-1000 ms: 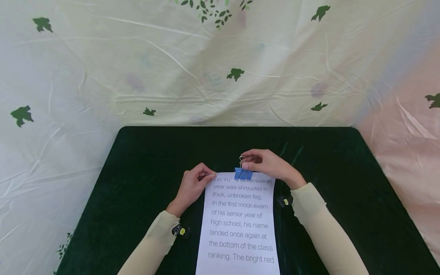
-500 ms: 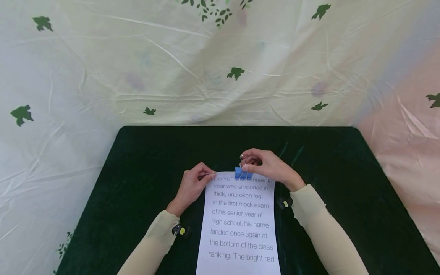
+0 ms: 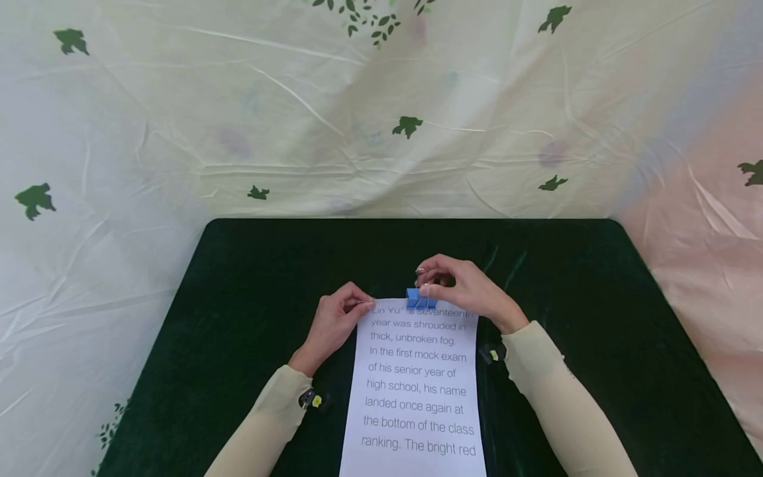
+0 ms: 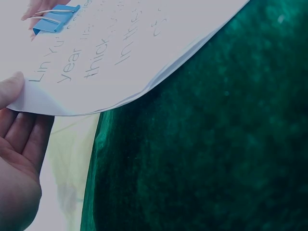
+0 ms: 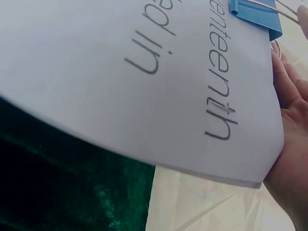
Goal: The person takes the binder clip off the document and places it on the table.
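Observation:
A blue binder clip (image 3: pixel 421 299) grips the top edge of printed white paper (image 3: pixel 414 384). My right hand (image 3: pixel 456 285) holds the clip by its wire handles, thumb on the near side and fingers behind. In the right wrist view the thumb just shows at the handle of the clip (image 5: pixel 257 17), with the other fingers of the hand (image 5: pixel 293 110) behind the paper. My left hand (image 3: pixel 336 318) pinches the paper's top left corner. In the left wrist view the thumb of that hand (image 4: pixel 19 159) lies on the printed face, fingers underneath. Layered edges show along the paper (image 4: pixel 110 82).
A dark green cloth covers the table (image 3: pixel 250 278). Behind it hangs a pale curtain (image 3: pixel 334 99) with green bird and leaf prints. Small dark devices sit at the left wrist (image 3: pixel 310 399) and right wrist (image 3: pixel 493 352).
The clip's wire handles have shifted: their loops stood close together and upright, and now sit farther apart under the right fingers. The right hand rose slightly. The left hand has stayed still.

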The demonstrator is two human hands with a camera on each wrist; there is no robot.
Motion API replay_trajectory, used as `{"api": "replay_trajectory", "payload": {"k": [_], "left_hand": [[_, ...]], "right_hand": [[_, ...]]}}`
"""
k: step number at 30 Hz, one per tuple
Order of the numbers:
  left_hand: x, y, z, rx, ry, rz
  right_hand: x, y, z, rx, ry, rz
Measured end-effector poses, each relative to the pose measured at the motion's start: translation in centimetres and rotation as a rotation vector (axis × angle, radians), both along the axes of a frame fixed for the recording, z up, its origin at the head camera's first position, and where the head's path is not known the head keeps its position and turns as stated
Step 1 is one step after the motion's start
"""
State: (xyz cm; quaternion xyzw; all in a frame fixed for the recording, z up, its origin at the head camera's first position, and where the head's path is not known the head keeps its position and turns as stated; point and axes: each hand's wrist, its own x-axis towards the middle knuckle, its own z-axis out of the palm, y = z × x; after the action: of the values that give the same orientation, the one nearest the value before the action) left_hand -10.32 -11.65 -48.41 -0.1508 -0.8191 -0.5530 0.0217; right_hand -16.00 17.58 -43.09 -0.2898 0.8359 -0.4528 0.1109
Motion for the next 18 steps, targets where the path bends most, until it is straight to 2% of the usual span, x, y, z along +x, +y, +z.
{"api": "replay_trajectory", "payload": {"k": [18], "left_hand": [[0.0,0.4,0.2,0.022,-0.036,0.002]], "right_hand": [[0.6,-0.4,1.2,-0.042,0.095,-0.015]]}}
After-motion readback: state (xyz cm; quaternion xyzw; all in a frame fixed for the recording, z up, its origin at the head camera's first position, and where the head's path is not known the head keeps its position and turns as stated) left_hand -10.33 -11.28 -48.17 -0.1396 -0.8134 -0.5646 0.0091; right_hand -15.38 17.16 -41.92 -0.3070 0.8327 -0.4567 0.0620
